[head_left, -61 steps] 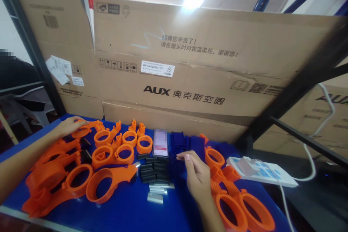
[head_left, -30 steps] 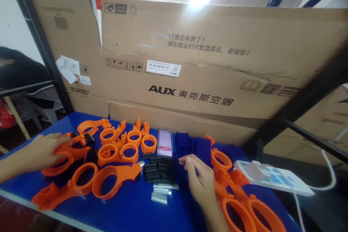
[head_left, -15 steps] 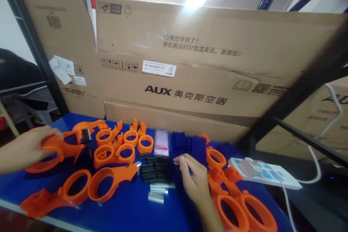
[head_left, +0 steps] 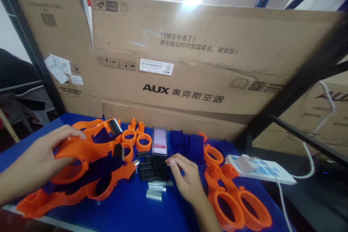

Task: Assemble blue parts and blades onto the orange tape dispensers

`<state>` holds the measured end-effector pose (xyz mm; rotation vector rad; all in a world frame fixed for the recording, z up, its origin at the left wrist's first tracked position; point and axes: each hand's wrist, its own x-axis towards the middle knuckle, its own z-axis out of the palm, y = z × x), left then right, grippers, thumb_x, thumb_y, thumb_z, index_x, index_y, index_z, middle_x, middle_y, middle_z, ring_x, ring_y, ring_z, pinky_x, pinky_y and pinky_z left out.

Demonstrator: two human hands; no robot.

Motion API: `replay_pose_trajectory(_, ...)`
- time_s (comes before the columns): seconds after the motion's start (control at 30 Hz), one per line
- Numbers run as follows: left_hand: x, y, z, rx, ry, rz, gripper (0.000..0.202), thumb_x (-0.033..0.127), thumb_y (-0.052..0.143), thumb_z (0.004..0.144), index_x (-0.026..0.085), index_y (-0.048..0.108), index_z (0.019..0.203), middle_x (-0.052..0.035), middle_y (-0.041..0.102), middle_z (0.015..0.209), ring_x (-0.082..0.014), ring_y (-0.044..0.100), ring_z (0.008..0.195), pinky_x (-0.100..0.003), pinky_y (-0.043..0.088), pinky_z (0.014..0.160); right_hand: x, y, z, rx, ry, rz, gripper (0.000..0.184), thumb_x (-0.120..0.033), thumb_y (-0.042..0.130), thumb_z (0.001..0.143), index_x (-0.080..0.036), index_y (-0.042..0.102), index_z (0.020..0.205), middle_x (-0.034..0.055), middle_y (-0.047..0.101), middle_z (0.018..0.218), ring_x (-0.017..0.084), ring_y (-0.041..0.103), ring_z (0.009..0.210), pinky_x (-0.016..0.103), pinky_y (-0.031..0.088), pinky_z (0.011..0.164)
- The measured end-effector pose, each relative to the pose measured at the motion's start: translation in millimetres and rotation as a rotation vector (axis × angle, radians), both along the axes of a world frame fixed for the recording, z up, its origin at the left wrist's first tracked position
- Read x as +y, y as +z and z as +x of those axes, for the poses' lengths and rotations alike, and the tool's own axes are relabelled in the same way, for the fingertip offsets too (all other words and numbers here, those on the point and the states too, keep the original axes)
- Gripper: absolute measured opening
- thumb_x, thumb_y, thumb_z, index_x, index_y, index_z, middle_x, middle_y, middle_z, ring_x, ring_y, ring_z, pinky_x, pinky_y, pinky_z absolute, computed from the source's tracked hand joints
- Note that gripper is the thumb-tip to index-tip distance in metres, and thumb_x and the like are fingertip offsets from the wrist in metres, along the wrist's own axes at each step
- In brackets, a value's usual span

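My left hand (head_left: 40,161) grips a large orange plastic tape-dispenser frame (head_left: 87,148) and holds it lifted above the blue table (head_left: 130,210); a black roller shows at its tip. My right hand (head_left: 186,181) rests on the table with fingers curled, fingertips beside a stack of small black blocks (head_left: 153,168). Whether it pinches anything I cannot make out. Flat silver blades (head_left: 154,190) lie just in front of the blocks. More orange frames (head_left: 103,185) lie under the lifted one.
Small orange rings (head_left: 136,139) and a phone (head_left: 160,145) lie further back. Dark blue parts (head_left: 187,143) sit beside them. Orange frames (head_left: 236,203) lie at the right, with a white power strip (head_left: 258,170) beyond. Large cardboard boxes (head_left: 190,72) wall the back.
My left hand has picked an orange frame off the left pile and raised it toward the middle. My right hand has shifted slightly left, closer to the black blocks.
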<state>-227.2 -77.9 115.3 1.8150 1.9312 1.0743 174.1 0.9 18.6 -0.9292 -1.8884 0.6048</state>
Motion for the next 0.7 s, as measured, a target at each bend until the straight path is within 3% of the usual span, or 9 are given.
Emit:
replay_pose_trajectory(0.07,-3.9,-13.6,18.6,-0.101,-0.067,-0.016,0.039,0.03,0.069,0.071,0.024,0.066,0.109,-0.0004,0.071,0.115,-0.0296,0.061,0.11,-0.037,0.044,0.099,-3.2,0.7,-2.7,0.034,0.094,-0.075,0.027,-0.043,0.058,0.1,-0.022,0.073,0.108,0.0058,0.07,0.086,0.019,0.062,0.073,0.032,0.049,0.069)
replay_pose_trajectory(0.1,-5.8,-19.0,31.1,-0.184,-0.079,-0.014,0.039,0.027,0.067,0.071,0.023,0.065,0.11,-0.0016,0.071,0.115,-0.0305,0.061,0.112,-0.037,0.044,0.1,-5.7,2.0,-4.7,0.064,0.173,-0.127,0.036,-0.048,0.063,0.096,-0.023,0.07,0.12,0.0065,0.071,0.093,0.02,0.062,0.075,0.032,0.05,0.07)
replay_pose_trajectory(0.17,-8.2,-27.9,62.4,-0.384,-0.097,-0.032,0.036,0.024,0.062,0.073,0.021,0.062,0.109,-0.0027,0.07,0.11,-0.03,0.062,0.105,-0.036,0.047,0.093,-12.5,5.3,-9.8,0.142,0.374,-0.254,0.074,-0.06,0.074,0.083,-0.025,0.054,0.145,0.01,0.07,0.115,0.023,0.065,0.087,0.034,0.053,0.076)
replay_pose_trajectory(0.23,-8.1,-36.9,99.4,-0.599,-0.112,-0.014,0.037,0.022,0.061,0.073,0.022,0.06,0.109,-0.0031,0.067,0.109,-0.028,0.063,0.1,-0.034,0.051,0.084,-20.1,8.2,-14.7,0.226,0.545,-0.391,0.108,-0.066,0.084,0.068,-0.027,0.037,0.157,0.0137,0.062,0.136,0.029,0.064,0.108,0.04,0.053,0.091)
replay_pose_trajectory(0.3,-5.9,-47.7,138.1,-0.734,-0.13,0.016,0.041,0.021,0.061,0.074,0.024,0.058,0.115,-0.0032,0.065,0.111,-0.0264,0.064,0.098,-0.033,0.052,0.082,-25.7,8.6,-17.3,0.326,0.618,-0.5,0.121,-0.064,0.09,0.06,-0.027,0.033,0.16,0.0142,0.054,0.147,0.034,0.056,0.129,0.047,0.045,0.107)
replay_pose_trajectory(0.4,-2.9,-63.6,190.3,-0.666,-0.179,0.085,0.041,0.021,0.065,0.075,0.026,0.059,0.115,-0.0049,0.061,0.114,-0.0284,0.062,0.107,-0.039,0.052,0.092,-26.9,3.3,-14.2,0.436,0.623,-0.602,0.111,-0.055,0.094,0.06,-0.027,0.043,0.155,0.0115,0.052,0.151,0.037,0.043,0.144,0.052,0.032,0.118)
replay_pose_trajectory(0.5,-4.0,-70.1,225.2,-0.546,-0.152,0.165,0.041,0.023,0.067,0.078,0.028,0.059,0.118,-0.0064,0.054,0.112,-0.0288,0.061,0.107,-0.047,0.049,0.099,-24.0,-7.3,-7.6,0.588,0.53,-0.691,0.092,-0.045,0.093,0.064,-0.027,0.053,0.145,0.0098,0.057,0.147,0.037,0.048,0.14,0.053,0.035,0.117)
replay_pose_trajectory(0.6,-7.4,-68.5,236.3,-0.533,-0.221,0.201,0.055,0.027,0.071,0.079,0.029,0.053,0.131,-0.009,0.05,0.12,-0.0294,0.059,0.11,-0.05,0.048,0.101,-24.8,-18.5,-6.8,0.806,0.356,-0.751,0.08,-0.042,0.091,0.062,-0.025,0.061,0.135,0.0114,0.066,0.135,0.037,0.059,0.129,0.054,0.042,0.112)
replay_pose_trajectory(0.7,-11.4,-69.4,229.0,-0.587,-0.314,0.195,0.067,0.034,0.074,0.078,0.03,0.047,0.14,-0.0111,0.047,0.126,-0.0314,0.056,0.117,-0.051,0.047,0.105,-27.9,-24.1,-11.6,0.925,0.183,-0.738,0.066,-0.04,0.088,0.066,-0.023,0.066,0.126,0.0111,0.074,0.122,0.036,0.064,0.122,0.053,0.046,0.108)
